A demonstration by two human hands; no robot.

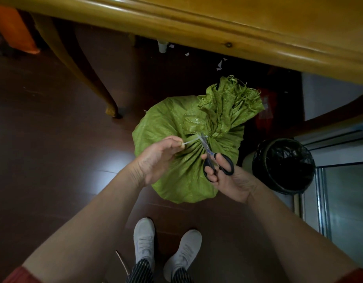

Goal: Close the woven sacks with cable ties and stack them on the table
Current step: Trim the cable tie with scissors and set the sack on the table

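While the left hand (156, 158) pinches the white cable tie's (192, 141) tail taut, the right hand (223, 176) grips black-handled scissors (214, 160) (blades parted at the tie) over the green woven sack (166, 127), standing on the dark floor (54, 129) beside the table (217, 21).

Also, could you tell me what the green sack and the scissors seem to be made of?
Green sack: likely woven plastic, slightly shiny; visible weave and frayed strands at the mouth. Scissors: bright metal blades, black handles, probably plastic.
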